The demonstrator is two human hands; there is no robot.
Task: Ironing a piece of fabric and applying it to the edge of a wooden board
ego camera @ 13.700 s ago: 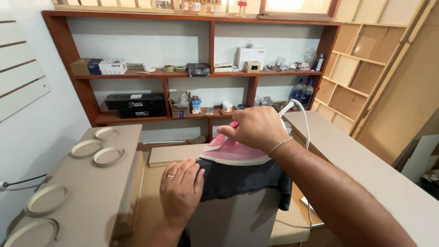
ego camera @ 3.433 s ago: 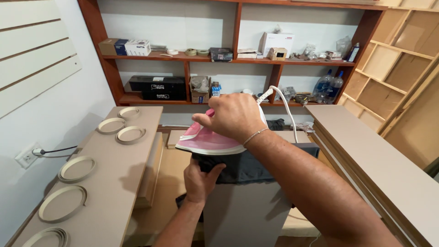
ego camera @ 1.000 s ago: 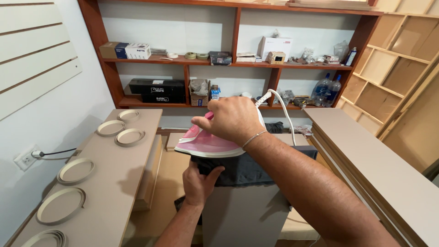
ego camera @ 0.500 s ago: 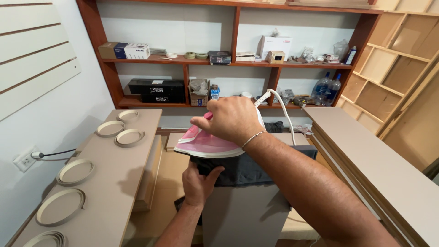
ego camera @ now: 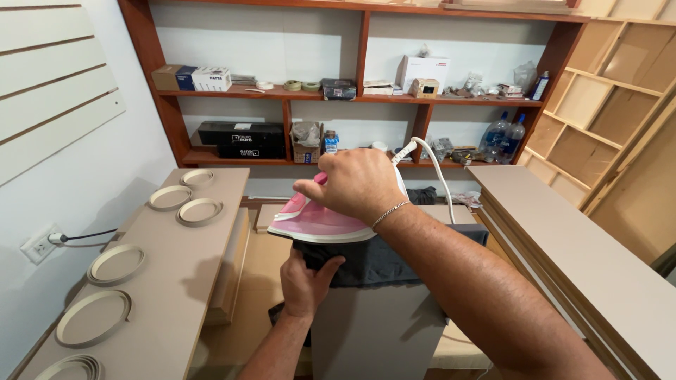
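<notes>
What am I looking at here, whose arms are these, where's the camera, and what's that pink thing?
The camera sits on a person's head and looks down, so the two bare arms are that person's own. The right hand holds a pink clothes iron by its handle, in a closed grip, pressing it on a dark cloth laid over the top edge of an upright grey panel. The left hand pinches the cloth's near end. To the left, coils of edge strip lie on a beige board. Shelves stand behind.
</notes>
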